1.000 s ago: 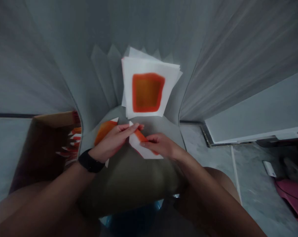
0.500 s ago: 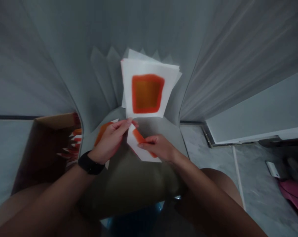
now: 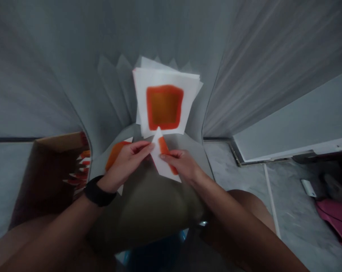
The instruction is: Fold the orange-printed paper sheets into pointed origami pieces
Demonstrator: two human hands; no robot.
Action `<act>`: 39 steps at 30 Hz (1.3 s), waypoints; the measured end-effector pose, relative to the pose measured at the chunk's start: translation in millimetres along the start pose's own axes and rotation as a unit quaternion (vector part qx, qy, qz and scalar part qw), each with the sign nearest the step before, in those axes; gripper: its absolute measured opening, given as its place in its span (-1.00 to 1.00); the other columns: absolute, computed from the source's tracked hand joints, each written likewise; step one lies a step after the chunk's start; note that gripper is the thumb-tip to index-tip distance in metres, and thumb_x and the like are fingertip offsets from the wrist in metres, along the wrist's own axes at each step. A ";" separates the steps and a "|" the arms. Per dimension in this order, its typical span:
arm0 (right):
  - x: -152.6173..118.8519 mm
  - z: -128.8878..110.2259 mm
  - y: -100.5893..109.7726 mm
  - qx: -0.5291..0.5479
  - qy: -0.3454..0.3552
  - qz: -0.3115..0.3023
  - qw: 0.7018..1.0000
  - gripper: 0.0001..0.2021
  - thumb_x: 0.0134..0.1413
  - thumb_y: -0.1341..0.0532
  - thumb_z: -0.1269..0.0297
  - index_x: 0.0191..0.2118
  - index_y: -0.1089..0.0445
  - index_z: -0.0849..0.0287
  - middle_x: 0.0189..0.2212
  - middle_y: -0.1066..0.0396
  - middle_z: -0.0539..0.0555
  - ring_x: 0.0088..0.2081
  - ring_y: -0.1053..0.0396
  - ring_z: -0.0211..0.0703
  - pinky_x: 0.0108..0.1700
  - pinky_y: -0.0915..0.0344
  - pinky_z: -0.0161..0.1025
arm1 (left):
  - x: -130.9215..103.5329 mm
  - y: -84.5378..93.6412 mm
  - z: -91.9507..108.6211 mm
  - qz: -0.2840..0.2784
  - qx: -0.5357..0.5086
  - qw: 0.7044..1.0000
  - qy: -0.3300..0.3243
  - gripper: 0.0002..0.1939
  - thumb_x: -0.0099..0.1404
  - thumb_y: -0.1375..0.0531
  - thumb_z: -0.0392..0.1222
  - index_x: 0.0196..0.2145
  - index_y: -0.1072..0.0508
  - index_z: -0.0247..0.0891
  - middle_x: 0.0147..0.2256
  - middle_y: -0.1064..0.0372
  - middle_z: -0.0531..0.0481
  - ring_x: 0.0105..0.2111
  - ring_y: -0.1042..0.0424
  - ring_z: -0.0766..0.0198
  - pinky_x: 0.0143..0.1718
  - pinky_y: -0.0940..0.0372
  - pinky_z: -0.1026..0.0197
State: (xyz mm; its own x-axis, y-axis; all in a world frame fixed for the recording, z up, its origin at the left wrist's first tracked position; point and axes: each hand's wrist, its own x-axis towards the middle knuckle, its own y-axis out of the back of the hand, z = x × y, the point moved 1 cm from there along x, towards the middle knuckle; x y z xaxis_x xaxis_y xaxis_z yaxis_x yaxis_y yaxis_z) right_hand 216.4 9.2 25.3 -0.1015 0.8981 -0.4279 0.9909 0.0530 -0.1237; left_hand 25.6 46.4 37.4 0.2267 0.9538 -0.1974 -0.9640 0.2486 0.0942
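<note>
Between my hands is a folded sheet of white paper (image 3: 159, 161) with an orange patch along its right side. My left hand (image 3: 133, 156) pinches its left edge with thumb and fingertips. On the right edge, my right hand (image 3: 180, 162) grips it with the thumb over the orange part. Behind it, a stack of white sheets (image 3: 139, 96) leans on the chair's backrest, the front one bearing an orange-red square (image 3: 165, 107). Another orange-and-white paper (image 3: 114, 153) lies under my left hand, partly hidden by it.
A grey plastic chair (image 3: 108, 22) with slots in its back stands before me. On the floor at left is a cardboard box (image 3: 59, 142) holding several pointed red-and-white papers (image 3: 82, 170). At right are a small white device (image 3: 308, 187) and a pink object (image 3: 333, 215).
The folded paper has turned more upright, its tip now overlapping the stack's lower edge. My left fingers have slid down from its top corner to its left edge. The view has shifted slightly.
</note>
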 end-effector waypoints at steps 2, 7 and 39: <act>0.4 -0.9 0.2 0.016 0.004 0.009 1.000 -0.63 -0.15 -0.52 -0.09 -0.39 -0.59 0.13 -0.48 -0.49 -0.01 -0.48 -0.29 -0.27 -0.43 -0.19 -0.28 | 0.3 1.5 -0.8 0.003 0.003 1.000 0.005 -0.61 0.24 -0.40 0.22 -0.19 -0.70 -0.13 -0.32 -0.59 -0.01 -0.33 -0.48 0.19 -0.30 -0.36 0.23; 0.0 -0.5 0.9 0.036 -0.008 0.011 0.999 -0.61 -0.19 -0.54 -0.10 -0.37 -0.60 0.11 -0.44 -0.55 0.02 -0.43 -0.38 -0.22 -0.39 -0.26 -0.26 | 2.4 4.6 -4.9 0.003 0.014 1.000 0.003 -0.66 0.22 -0.43 0.16 -0.18 -0.72 -0.10 -0.28 -0.62 -0.03 -0.37 -0.48 0.23 -0.33 -0.36 0.24; 7.4 -6.2 11.5 -0.004 0.090 0.081 0.993 -0.77 0.03 -0.44 -0.01 -0.32 -0.62 0.02 -0.29 -0.61 0.00 -0.18 -0.50 -0.11 -0.04 -0.42 -0.14 | 3.0 1.5 -14.7 -0.102 0.014 0.995 0.016 -0.69 0.22 -0.42 0.13 -0.22 -0.70 -0.13 -0.32 -0.60 -0.04 -0.39 -0.44 0.23 -0.36 -0.35 0.24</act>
State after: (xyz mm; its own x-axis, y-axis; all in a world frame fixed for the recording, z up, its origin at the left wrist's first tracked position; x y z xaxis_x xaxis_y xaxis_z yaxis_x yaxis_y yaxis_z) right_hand 227.6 19.2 26.3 0.0762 0.9583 -0.2754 0.9937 -0.0959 -0.0588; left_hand 22.8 47.2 22.5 0.4116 0.8774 -0.2464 -0.8943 0.4410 0.0765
